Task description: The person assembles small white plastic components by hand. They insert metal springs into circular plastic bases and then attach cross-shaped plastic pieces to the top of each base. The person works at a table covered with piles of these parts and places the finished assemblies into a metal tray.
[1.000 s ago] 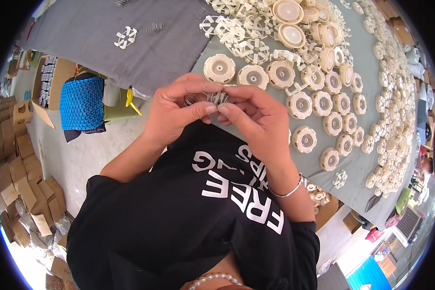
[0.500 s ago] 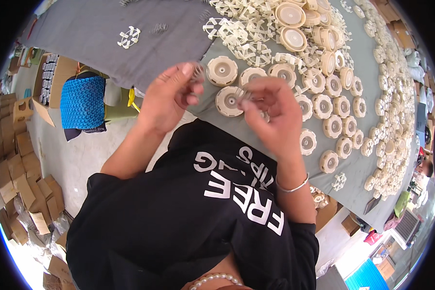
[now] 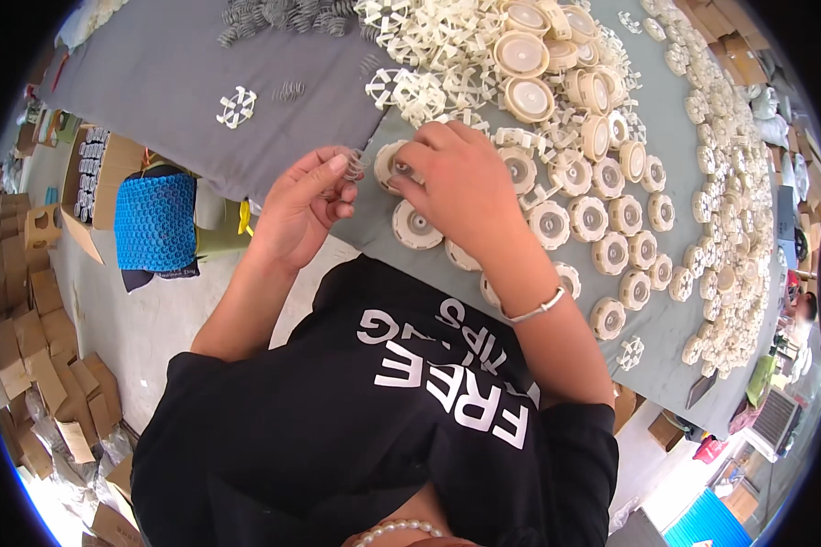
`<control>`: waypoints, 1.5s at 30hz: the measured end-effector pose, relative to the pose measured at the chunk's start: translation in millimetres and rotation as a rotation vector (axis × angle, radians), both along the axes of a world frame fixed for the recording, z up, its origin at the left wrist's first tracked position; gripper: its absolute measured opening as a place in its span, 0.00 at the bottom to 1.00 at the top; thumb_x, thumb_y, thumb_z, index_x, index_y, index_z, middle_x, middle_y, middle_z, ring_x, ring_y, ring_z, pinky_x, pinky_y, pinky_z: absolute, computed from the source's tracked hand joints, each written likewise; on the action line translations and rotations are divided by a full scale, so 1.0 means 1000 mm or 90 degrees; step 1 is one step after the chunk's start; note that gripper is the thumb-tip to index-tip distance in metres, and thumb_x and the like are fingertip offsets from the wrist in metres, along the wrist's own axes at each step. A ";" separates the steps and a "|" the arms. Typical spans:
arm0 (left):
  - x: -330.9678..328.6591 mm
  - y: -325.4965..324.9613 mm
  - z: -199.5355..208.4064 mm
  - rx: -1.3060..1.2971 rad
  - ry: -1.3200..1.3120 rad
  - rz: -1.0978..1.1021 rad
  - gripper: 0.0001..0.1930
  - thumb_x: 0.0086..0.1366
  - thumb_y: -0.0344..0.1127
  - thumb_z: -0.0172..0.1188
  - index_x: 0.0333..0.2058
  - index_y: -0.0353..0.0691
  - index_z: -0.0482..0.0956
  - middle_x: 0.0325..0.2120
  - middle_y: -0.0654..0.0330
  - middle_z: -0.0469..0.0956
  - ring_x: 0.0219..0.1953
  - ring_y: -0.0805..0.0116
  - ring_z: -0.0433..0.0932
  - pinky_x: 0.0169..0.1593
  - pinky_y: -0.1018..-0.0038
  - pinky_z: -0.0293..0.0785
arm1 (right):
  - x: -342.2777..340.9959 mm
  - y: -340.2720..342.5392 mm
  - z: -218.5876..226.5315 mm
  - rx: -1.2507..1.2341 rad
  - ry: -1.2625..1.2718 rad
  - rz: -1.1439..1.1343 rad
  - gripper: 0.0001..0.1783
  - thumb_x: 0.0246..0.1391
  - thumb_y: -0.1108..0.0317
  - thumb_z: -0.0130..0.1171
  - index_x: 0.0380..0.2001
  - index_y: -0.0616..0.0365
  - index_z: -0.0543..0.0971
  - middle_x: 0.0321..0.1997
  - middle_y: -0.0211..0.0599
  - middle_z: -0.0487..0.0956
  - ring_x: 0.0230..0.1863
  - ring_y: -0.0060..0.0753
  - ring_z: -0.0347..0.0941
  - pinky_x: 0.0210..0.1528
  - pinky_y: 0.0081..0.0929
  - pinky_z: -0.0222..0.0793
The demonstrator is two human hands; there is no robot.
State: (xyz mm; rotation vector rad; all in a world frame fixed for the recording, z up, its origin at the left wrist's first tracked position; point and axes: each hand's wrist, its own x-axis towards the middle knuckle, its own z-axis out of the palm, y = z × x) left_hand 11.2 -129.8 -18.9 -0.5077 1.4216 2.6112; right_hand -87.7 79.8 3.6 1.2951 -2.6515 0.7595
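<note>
My left hand (image 3: 306, 202) is closed, its thumb and fingers pinching a thin metal coil spring (image 3: 355, 166) above the table's near edge. My right hand (image 3: 456, 178) reaches over a cream round notched cap (image 3: 386, 170). Its fingertips are pinched together at the cap's centre on a small grey spring, mostly hidden by the fingers. Another cream cap (image 3: 417, 224) lies just nearer to me, its ringed centre facing up. Further caps beside it are partly covered by my right wrist and forearm.
Behind my right hand lies a heap of white spoked plastic rings (image 3: 415, 91) and caps. Grey springs (image 3: 287, 14) are piled at the far edge. One spoked ring (image 3: 237, 108) lies on the dark cloth at left, beside loose springs (image 3: 289, 91). A blue-covered seat (image 3: 155, 219) stands left.
My right hand has moved left and away from me, bringing its spring down to a cap. My left hand, still holding its spring, has shifted slightly left and lower. The view has shifted a little.
</note>
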 end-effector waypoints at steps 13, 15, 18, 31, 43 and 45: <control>-0.051 0.002 0.024 0.107 0.038 0.017 0.17 0.75 0.37 0.57 0.57 0.34 0.76 0.47 0.58 0.80 0.40 0.72 0.79 0.36 0.82 0.78 | -0.109 0.041 0.027 0.087 -0.063 -0.286 0.38 0.50 0.61 0.70 0.67 0.39 0.72 0.67 0.52 0.70 0.55 0.59 0.79 0.53 0.50 0.80; -0.061 0.007 0.023 0.106 0.061 0.000 0.17 0.77 0.35 0.54 0.58 0.31 0.75 0.49 0.54 0.79 0.41 0.70 0.80 0.36 0.84 0.82 | -0.111 0.046 0.032 0.058 -0.088 -0.313 0.36 0.52 0.61 0.68 0.66 0.42 0.72 0.64 0.52 0.72 0.53 0.57 0.80 0.52 0.50 0.80; -0.065 0.036 0.037 0.074 0.063 -0.039 0.15 0.75 0.34 0.56 0.56 0.34 0.76 0.47 0.57 0.80 0.39 0.75 0.81 0.34 0.85 0.79 | -0.113 0.070 0.028 -0.107 -0.035 -0.354 0.32 0.55 0.59 0.65 0.64 0.47 0.73 0.59 0.48 0.77 0.50 0.49 0.82 0.49 0.46 0.81; 0.003 0.227 0.041 0.053 -0.108 -0.777 0.13 0.72 0.31 0.60 0.52 0.34 0.78 0.46 0.57 0.79 0.39 0.72 0.82 0.39 0.74 0.85 | 0.117 0.433 -0.020 -0.493 -0.472 -0.704 0.23 0.65 0.56 0.60 0.57 0.58 0.77 0.44 0.37 0.83 0.42 0.26 0.81 0.33 0.26 0.76; -0.059 0.358 0.068 -0.135 0.033 -0.789 0.16 0.72 0.35 0.61 0.56 0.37 0.79 0.38 0.65 0.78 0.40 0.76 0.78 0.44 0.75 0.82 | 0.112 0.451 -0.026 -0.217 -0.199 -0.720 0.19 0.58 0.51 0.69 0.43 0.54 0.87 0.39 0.42 0.83 0.41 0.42 0.80 0.46 0.36 0.75; -0.073 0.377 0.068 -0.223 0.105 -0.804 0.17 0.71 0.36 0.62 0.55 0.37 0.80 0.38 0.66 0.78 0.39 0.77 0.78 0.44 0.76 0.81 | 0.106 0.449 -0.019 -0.207 -0.234 -0.728 0.18 0.58 0.51 0.69 0.39 0.55 0.88 0.38 0.42 0.83 0.43 0.41 0.80 0.46 0.36 0.74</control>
